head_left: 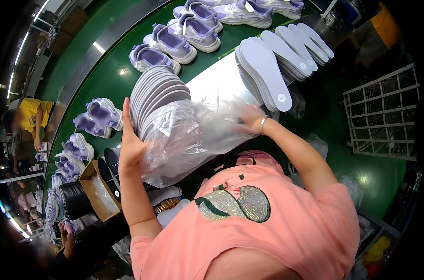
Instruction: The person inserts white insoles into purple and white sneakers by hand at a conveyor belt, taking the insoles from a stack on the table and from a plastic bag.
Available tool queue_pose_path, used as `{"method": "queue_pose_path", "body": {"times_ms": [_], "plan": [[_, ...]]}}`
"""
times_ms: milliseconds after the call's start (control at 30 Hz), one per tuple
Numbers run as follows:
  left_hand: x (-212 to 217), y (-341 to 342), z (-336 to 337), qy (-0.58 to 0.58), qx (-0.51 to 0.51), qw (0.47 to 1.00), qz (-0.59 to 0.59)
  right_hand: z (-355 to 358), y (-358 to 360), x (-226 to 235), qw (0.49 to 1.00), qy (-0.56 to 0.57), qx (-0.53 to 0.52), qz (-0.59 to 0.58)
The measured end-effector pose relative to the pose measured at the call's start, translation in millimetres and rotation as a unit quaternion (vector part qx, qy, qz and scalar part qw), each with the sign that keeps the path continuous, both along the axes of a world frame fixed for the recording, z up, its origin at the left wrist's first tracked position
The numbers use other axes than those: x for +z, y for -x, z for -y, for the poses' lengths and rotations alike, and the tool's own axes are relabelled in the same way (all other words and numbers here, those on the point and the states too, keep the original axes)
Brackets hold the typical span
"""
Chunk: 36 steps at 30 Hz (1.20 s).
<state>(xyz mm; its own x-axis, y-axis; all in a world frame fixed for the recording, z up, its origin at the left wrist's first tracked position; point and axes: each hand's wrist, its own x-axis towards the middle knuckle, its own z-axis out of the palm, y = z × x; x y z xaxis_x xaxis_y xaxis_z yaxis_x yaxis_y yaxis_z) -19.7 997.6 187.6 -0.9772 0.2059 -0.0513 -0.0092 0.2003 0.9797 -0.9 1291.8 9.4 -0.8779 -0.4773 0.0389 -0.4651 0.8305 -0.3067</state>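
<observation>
A thick fanned stack of light grey insoles [161, 88] stands in front of me, its lower part inside a clear plastic bag [184, 140]. My left hand [131, 145] lies along the left side of the stack, fingers stretched straight and flat against the insoles. At the bag's right end, my right hand [253, 117] is closed on the crumpled plastic, its fingertips partly hidden in the film. Just beyond that hand, more insoles [263, 70] lie in overlapping piles on a white board [216, 74].
White and lilac sneakers [167, 44] line the curved green table [114, 72], with more [74, 151] at the left. An open cardboard box [100, 191] sits beside my left forearm. A white wire rack [382, 112] stands at right. A person in yellow [32, 114] works at far left.
</observation>
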Motion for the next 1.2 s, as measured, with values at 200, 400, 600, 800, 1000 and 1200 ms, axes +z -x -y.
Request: {"method": "queue_pose_path", "body": {"times_ms": [200, 400, 600, 800, 1000, 1200], "plan": [[-36, 21, -15, 0.444, -0.024, 0.866, -0.227, -10, -5, 25, 0.902, 0.246, -0.180, 0.306], [-65, 46, -10, 0.295, 0.125, 0.944, -0.076, -31, -47, 73, 0.812, 0.214, 0.237, 0.490], [-66, 77, 24, -0.386, 0.153, 0.905, 0.095, -50, -89, 73, 0.918, 0.176, 0.195, 0.298], [-46, 115, -72, -0.403, 0.076, 0.897, 0.163, -31, -98, 40, 0.956, 0.156, 0.235, 0.080], [-152, 145, -169, -0.316, 0.196, 0.847, 0.380, -9, -71, 56, 0.891, 0.161, 0.300, 0.301], [-202, 115, -208, -0.160, 0.213, 0.888, 0.375, -29, -88, 12, 0.912, 0.210, 0.261, 0.235]]}}
